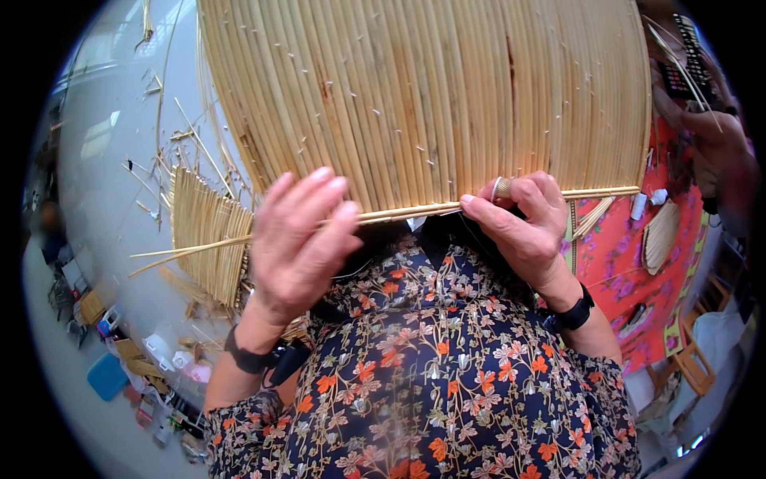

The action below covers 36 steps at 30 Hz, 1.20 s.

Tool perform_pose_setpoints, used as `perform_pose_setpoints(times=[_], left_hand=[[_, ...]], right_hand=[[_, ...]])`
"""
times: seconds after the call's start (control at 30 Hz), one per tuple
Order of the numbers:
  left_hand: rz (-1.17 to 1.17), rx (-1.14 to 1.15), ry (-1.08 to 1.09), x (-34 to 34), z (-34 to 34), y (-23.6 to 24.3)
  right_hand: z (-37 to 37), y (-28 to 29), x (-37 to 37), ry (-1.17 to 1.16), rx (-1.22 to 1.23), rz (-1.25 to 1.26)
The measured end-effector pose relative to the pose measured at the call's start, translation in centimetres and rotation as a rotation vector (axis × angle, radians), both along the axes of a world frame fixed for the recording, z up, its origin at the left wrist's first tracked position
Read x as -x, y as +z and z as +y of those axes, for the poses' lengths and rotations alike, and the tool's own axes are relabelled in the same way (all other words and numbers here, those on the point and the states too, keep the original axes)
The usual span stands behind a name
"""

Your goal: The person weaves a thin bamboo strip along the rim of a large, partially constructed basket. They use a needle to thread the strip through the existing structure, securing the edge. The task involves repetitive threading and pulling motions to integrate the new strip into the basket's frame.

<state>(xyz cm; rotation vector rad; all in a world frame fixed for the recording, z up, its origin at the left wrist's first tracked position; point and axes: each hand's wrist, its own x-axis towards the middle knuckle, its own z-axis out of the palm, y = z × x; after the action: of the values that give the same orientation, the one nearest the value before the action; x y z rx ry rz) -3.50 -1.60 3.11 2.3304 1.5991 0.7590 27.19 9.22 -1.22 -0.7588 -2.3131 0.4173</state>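
A large panel of straw stalks (431, 104) laid side by side, dotted with short white stitches, spreads before me. Along its near edge run thin crosswise stalks (391, 215), their loose ends poking out at the left. My left hand (299, 247), blurred by motion, is at this edge near the left corner with its fingers apart. Farther right, my right hand (523, 227) is closed in a pinch at the same edge; what lies between thumb and forefinger is too small to make out. A metal thimble (501, 188) sits on one of its fingers.
A smaller straw piece (203, 231) and loose stalks (191, 128) lie on the pale table at left. On the red flowered cloth (614, 263) at right are white spools (638, 206) and an oval straw piece (661, 237). Another person's hand (710, 132) shows at far right.
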Motion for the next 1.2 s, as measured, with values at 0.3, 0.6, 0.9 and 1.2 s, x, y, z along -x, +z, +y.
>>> perform_pose_setpoints(times=[0.3, 0.6, 0.9, 1.2], left_hand=[[0.103, 0.114, 0.273, 5.6, -3.6, 1.8], [-0.192, 0.221, 0.297, 6.4, -4.0, 0.0], [-0.238, 0.310, 0.304, 6.0, -3.1, 0.1], [0.080, 0.023, 0.126, 4.8, -2.1, 2.2]], right_hand=[[0.0, 0.7, 0.2, -0.021, -0.002, -0.003], [-0.1, 0.3, 0.4, -0.034, -0.026, 0.023], [0.1, -0.5, 0.4, -0.040, -0.037, 0.042], [0.1, 0.2, 0.7, -0.039, 0.005, 0.027]])
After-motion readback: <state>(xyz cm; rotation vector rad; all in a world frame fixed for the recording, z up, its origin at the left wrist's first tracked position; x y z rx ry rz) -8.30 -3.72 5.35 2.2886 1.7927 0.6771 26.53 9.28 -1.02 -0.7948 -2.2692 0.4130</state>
